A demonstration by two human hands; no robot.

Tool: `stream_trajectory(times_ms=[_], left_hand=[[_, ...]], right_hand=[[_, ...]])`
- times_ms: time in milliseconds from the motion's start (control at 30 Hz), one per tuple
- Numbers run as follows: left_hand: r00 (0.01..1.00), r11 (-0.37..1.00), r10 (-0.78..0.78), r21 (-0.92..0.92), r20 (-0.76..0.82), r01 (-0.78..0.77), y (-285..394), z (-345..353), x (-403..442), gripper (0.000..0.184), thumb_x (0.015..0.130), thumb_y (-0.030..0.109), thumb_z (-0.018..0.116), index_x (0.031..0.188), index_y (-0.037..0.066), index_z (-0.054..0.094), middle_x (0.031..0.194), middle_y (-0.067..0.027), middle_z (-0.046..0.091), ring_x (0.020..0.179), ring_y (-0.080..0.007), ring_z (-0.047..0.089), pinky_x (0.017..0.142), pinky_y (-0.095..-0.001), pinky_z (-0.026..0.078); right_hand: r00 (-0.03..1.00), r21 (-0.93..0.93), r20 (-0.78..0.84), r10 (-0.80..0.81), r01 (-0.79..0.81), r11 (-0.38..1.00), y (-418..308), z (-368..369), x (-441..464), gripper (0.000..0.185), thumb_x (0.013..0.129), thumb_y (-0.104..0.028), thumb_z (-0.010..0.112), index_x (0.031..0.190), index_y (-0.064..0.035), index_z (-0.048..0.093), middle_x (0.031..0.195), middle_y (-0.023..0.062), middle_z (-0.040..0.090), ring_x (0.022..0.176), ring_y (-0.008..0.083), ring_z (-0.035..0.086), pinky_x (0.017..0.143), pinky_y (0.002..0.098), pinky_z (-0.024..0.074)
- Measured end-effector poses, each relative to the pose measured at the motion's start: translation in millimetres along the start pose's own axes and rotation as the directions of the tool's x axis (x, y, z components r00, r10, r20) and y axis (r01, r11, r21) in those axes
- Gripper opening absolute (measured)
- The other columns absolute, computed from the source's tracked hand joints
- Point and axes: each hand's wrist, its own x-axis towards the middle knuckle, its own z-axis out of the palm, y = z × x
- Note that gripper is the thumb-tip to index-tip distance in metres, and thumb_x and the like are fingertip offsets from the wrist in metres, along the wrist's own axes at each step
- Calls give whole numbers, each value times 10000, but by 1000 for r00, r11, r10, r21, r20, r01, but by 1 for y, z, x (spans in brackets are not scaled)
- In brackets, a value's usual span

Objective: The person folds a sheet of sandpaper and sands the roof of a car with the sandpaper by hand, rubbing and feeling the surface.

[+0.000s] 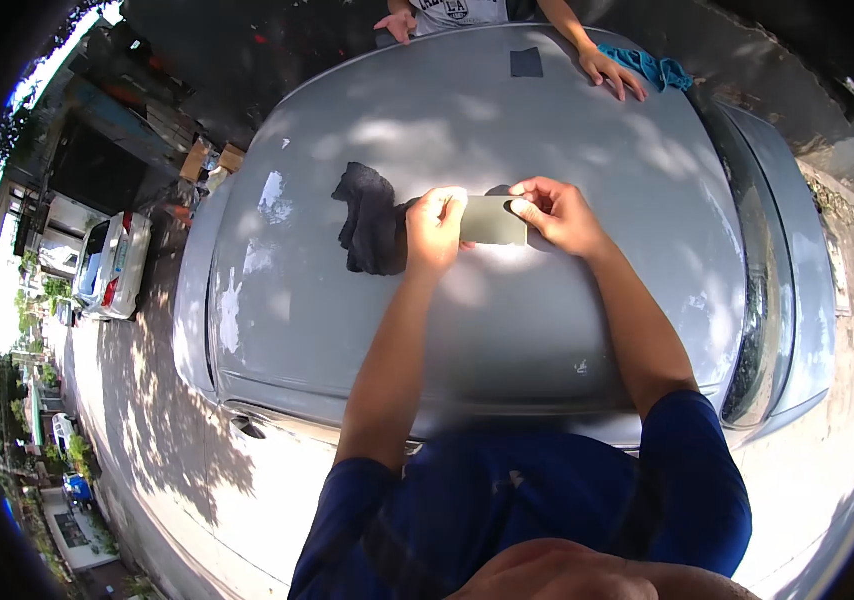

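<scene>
Between my two hands is a flat olive-grey rectangular sheet (493, 221), which looks like sandpaper seen from its plain side. My left hand (437, 225) pinches its left end between thumb and fingers. The right end is pinched by my right hand (559, 215), thumb in front. Both hands are above the grey car roof (467, 340). A crumpled dark grey cloth (371, 220) lies on the roof just left of my left hand. Part of a small dark thing shows behind the sheet's top edge; I cannot make out what it is.
Across the roof stands another person, one hand (612, 75) resting on it beside a teal cloth (659, 70). The person's other hand (399, 24) is near the far edge. A dark square patch (526, 63) lies there. A white car (115, 265) stands left.
</scene>
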Motion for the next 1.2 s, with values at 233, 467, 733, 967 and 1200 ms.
stream_trajectory(times_ms=[233,467,733,967,1200], left_hand=[[968,922,-221,350,117,168,-4,-14,30,214,1000,166,724,996,-48,707,718,-81,659,477,-135,584,438,-309,475],[981,647,-23,751,193,-133,-13,-28,45,400,832,300,876,903,-42,682,825,-205,739,755,-319,749,676,-425,589],[937,894,-269,418,223,157,12,-57,41,375,880,193,867,1107,9,632,923,-124,765,774,-206,731,660,-364,605],[795,889,-445,94,412,448,19,-90,23,158,1048,73,682,1126,107,548,949,-86,748,712,-208,753,586,-283,600],[914,973,-225,24,339,231,15,-87,-14,171,1007,72,753,1048,84,588,1091,-95,732,807,-141,675,686,-280,564]], right_hand=[[893,-443,401,-202,382,811,-40,22,-13,727,779,-152,934,1454,-133,666,1622,168,455,1440,397,506,1159,497,484],[886,-564,415,-208,430,705,-17,23,-3,483,774,-65,868,1237,-117,739,1315,50,635,1269,293,571,1056,449,517],[807,-554,500,-315,578,600,-38,60,-2,190,907,-85,775,1070,-89,678,1042,50,637,1032,267,643,911,436,551],[937,-248,293,-190,266,932,-65,52,-21,259,1079,-197,578,1263,-19,542,1115,196,605,1014,394,646,868,517,516],[829,-173,373,-416,502,847,-49,88,-48,375,818,-203,856,1071,-8,658,967,167,707,852,356,693,759,498,527]])
